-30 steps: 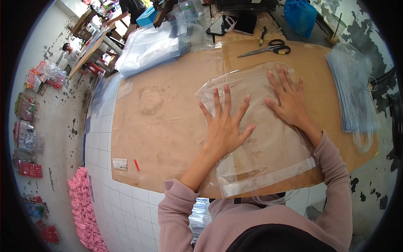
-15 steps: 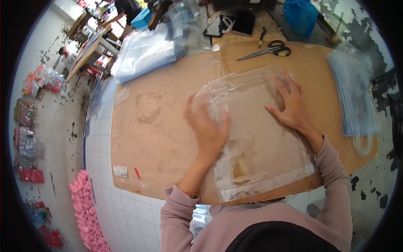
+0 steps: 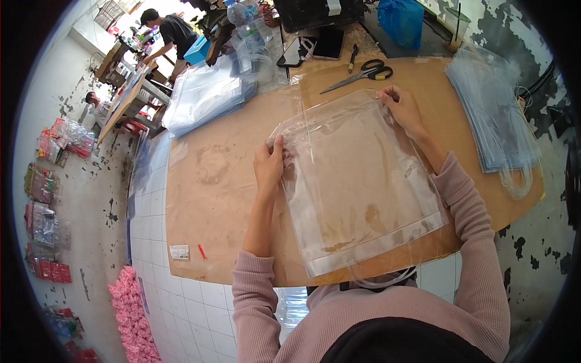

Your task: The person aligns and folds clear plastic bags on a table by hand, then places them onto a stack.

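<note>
A clear plastic bag (image 3: 357,181) lies before me on the brown table covering, its far edge held between both hands. My left hand (image 3: 269,163) is closed on the bag's far left corner, thumb on top. My right hand (image 3: 401,109) pinches the far right corner. A clear loop handle (image 3: 387,279) hangs from the near end of the bag, over the table's front edge. Just beyond the bag lie black-handled scissors (image 3: 363,74).
A stack of clear plastic sheets (image 3: 209,100) sits at the far left, a pile of clear bags with handles (image 3: 493,115) at the right. A box cutter (image 3: 353,57), phones (image 3: 328,43) and a blue plastic bag (image 3: 400,23) are at the back. A red pen-like item (image 3: 202,251) lies left. People work in the background.
My hands went from lying spread on the bag to gripping its far corners. The bag's handle now shows at the near edge. The view has shifted slightly.
</note>
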`<state>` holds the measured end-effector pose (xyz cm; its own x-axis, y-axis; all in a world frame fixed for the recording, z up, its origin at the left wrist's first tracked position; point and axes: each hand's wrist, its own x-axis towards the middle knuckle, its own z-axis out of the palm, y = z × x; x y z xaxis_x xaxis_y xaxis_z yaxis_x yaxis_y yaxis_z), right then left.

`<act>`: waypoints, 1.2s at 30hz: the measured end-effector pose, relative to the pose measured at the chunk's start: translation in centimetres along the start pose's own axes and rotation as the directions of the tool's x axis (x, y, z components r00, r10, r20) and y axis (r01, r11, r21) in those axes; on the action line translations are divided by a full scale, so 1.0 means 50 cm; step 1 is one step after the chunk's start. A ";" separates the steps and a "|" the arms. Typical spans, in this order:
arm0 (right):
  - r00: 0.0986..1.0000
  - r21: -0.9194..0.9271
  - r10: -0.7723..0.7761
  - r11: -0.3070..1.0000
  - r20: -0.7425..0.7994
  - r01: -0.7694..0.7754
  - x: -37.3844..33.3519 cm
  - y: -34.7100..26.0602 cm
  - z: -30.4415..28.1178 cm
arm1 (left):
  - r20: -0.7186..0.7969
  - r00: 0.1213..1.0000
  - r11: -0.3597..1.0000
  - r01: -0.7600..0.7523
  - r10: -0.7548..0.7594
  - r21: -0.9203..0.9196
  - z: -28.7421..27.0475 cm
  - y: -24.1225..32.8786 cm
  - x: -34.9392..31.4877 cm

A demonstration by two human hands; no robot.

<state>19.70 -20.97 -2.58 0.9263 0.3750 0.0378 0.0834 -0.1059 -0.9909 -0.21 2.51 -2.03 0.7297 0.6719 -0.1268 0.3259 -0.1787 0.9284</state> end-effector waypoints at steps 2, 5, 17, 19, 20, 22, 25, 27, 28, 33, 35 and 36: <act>0.978 -0.071 -0.210 0.975 0.002 0.209 -0.005 0.003 0.004 | 0.016 1.000 0.957 -0.015 0.021 -0.291 0.003 -0.013 -0.004; 0.990 0.118 -0.114 0.988 0.080 0.104 -0.015 -0.020 0.009 | 0.069 0.997 0.882 0.014 0.021 -0.472 -0.007 -0.010 -0.007; 0.957 0.073 -0.250 0.968 0.146 0.242 -0.013 0.009 -0.009 | 0.546 0.594 0.340 -0.797 0.591 0.499 0.048 0.222 0.110; 0.940 0.126 -0.263 0.963 0.218 0.240 -0.016 0.011 0.001 | 0.733 0.176 0.250 -0.968 0.657 0.009 0.137 0.220 0.199; 0.925 0.166 -0.255 0.963 0.282 0.215 -0.017 0.013 -0.006 | 0.733 0.150 0.231 -0.973 0.663 -0.011 0.172 0.229 0.211; 0.928 0.213 -0.268 0.953 0.260 0.216 -0.023 0.009 0.005 | 0.972 0.113 0.583 -0.812 0.207 -0.030 0.218 0.238 0.224; 0.946 0.121 -0.273 0.959 0.175 0.255 -0.025 -0.007 -0.012 | 0.993 0.116 0.654 -0.752 0.007 0.083 0.238 0.262 0.225; 0.954 0.040 -0.279 0.960 0.109 0.276 -0.033 -0.021 -0.019 | 0.992 0.115 0.659 -0.750 0.058 0.049 0.238 0.270 0.211; 0.953 0.043 -0.285 0.958 0.097 0.282 -0.044 -0.043 -0.020 | 0.984 0.137 0.673 -0.740 0.117 0.023 0.228 0.277 0.202; 0.962 0.030 -0.264 0.964 0.070 0.263 -0.086 -0.153 -0.016 | 0.865 0.297 0.791 -0.589 0.405 -0.168 0.172 0.312 0.154; 0.915 -0.017 -0.400 0.916 0.059 0.401 -0.104 -0.189 -0.017 | 0.773 0.347 0.768 -0.584 0.530 -0.265 0.137 0.349 0.102; 0.854 -0.069 -0.518 0.851 0.049 0.520 -0.112 -0.205 -0.019 | 0.769 0.351 0.764 -0.589 0.535 -0.263 0.122 0.369 0.081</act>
<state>14.03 -22.86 7.51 0.7299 0.4205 0.5389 0.5781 0.0409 -0.8150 12.43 -2.43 12.44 0.8924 -0.4123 0.1835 -0.3387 -0.3431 0.8761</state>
